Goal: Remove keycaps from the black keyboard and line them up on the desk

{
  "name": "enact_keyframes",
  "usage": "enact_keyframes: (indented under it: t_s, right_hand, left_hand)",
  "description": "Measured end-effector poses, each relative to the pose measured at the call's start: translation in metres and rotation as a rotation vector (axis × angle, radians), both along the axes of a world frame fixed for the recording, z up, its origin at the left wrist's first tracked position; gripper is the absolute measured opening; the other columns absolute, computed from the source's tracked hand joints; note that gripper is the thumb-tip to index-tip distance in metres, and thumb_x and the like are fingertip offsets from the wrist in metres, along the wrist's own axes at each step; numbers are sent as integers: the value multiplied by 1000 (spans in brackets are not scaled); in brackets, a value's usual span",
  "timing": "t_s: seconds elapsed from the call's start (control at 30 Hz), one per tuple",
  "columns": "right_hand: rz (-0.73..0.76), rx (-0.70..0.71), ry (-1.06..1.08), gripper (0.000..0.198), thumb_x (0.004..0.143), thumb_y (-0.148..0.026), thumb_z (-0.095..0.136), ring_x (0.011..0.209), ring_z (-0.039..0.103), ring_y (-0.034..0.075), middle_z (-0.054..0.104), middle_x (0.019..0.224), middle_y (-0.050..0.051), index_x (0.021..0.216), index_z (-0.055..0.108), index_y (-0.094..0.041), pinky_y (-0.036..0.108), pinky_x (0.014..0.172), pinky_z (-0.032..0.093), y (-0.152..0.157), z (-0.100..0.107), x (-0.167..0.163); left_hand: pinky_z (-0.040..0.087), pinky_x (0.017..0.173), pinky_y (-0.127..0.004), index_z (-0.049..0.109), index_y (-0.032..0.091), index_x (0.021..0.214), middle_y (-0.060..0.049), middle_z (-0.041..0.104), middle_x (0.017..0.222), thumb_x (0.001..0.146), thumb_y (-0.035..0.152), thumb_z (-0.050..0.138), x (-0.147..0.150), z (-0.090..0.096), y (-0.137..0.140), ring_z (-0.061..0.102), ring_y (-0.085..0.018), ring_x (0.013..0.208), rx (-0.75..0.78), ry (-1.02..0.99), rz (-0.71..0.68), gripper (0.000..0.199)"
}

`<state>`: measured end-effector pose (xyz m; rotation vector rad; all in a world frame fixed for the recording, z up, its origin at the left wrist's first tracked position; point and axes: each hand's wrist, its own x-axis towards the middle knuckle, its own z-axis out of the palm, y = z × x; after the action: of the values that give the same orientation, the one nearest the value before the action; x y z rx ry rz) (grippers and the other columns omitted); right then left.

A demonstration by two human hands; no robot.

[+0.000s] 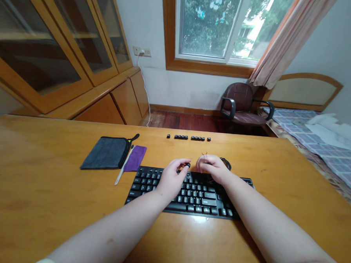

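Note:
A black keyboard (201,199) lies on the wooden table in front of me. Above its upper edge, my left hand (173,176) pinches a small black keycap (187,164) between thumb and fingertips. Just to the right, my right hand (213,167) is closed around a tool with thin wire prongs (204,154), which looks like a wire keycap puller; its handle is hidden in the fingers. The wire ends point away from me. Beyond both hands, several loose black keycaps (181,137) stand in a row near the table's far edge.
Left of the keyboard lie a dark grey cloth (105,153), a purple cloth (135,158) and a white-handled brush (123,168). A coiled black cable (226,163) sits behind my right hand. Past the wooden table (42,195) stands a brown armchair (238,99).

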<state>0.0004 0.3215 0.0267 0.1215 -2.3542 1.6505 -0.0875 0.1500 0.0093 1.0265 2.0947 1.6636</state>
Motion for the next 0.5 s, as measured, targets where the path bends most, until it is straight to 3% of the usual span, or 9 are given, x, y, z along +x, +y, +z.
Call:
enact_keyframes:
  t_s: [0.13, 0.23, 0.33, 0.5]
  right_hand:
    - [-227, 77, -37, 36, 89, -42, 43, 53, 50, 12, 52, 56, 0, 80, 66, -16, 24, 55, 42, 1, -6, -1]
    - [-194, 209, -33, 29, 84, -41, 52, 58, 50, 12, 54, 61, 0, 87, 68, -17, 24, 59, 41, -1, -7, -1]
    - [-140, 323, -74, 26, 76, -38, 63, 52, 41, 9, 45, 57, -5, 94, 66, -19, 21, 53, 35, -3, -6, -1]
    - [-145, 355, -101, 25, 76, -36, 63, 50, 37, 8, 39, 55, -7, 94, 65, -19, 20, 50, 32, -4, -6, -2]
  left_hand:
    - [47, 90, -35, 62, 18, 103, -7, 65, 102, 82, 21, 54, 0, -5, 0, 62, -17, 95, 19, -12, -22, 23]
    - [47, 92, -36, 60, 19, 104, -7, 65, 103, 81, 19, 54, 1, -6, 0, 61, -18, 97, 39, -43, -34, 23]
    - [48, 92, -36, 59, 19, 104, -7, 65, 103, 81, 18, 55, 2, -7, 2, 62, -17, 97, 76, -102, -46, 24]
    - [49, 91, -35, 57, 18, 103, -7, 63, 105, 78, 15, 57, 3, -10, 5, 61, -16, 96, 135, -208, -78, 25]
